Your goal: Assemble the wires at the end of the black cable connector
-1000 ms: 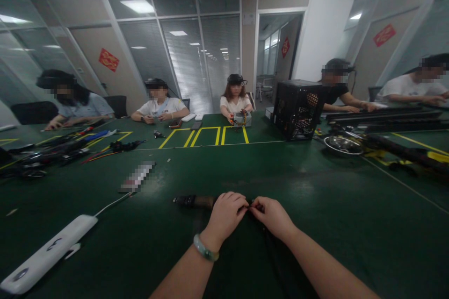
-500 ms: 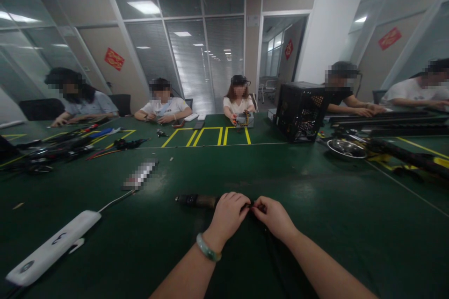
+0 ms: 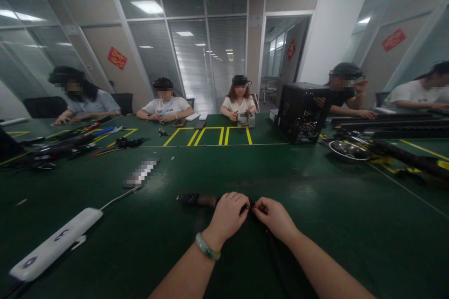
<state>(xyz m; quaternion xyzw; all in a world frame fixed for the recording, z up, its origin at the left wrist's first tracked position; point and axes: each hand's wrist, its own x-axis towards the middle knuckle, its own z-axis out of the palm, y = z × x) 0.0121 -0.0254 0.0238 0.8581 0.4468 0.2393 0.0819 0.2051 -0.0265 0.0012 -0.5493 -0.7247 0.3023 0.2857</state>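
Note:
A dark cylindrical tool [image 3: 201,201] with a brownish body and a narrow black tip pointing left lies low over the green table. My left hand [image 3: 228,215] is closed around its right part, palm down, and hides much of it. My right hand [image 3: 275,218] faces it from the right, thumb and fingers pinched near the tool's covered end. What they pinch is small and dark, too hidden to name. Below my right wrist a dark cable [image 3: 275,254] runs down toward the near edge.
To the left, a white power strip [image 3: 58,245] and its cord lie on the green table [image 3: 224,168]. Black cables and parts [image 3: 63,149] stand at far left. A black computer case [image 3: 303,112] and a metal bowl [image 3: 349,150] are right. Several people sit opposite.
A small gap has opened between my left fingertips and my right fingers. Across the table at right, a person's hand has risen toward the head.

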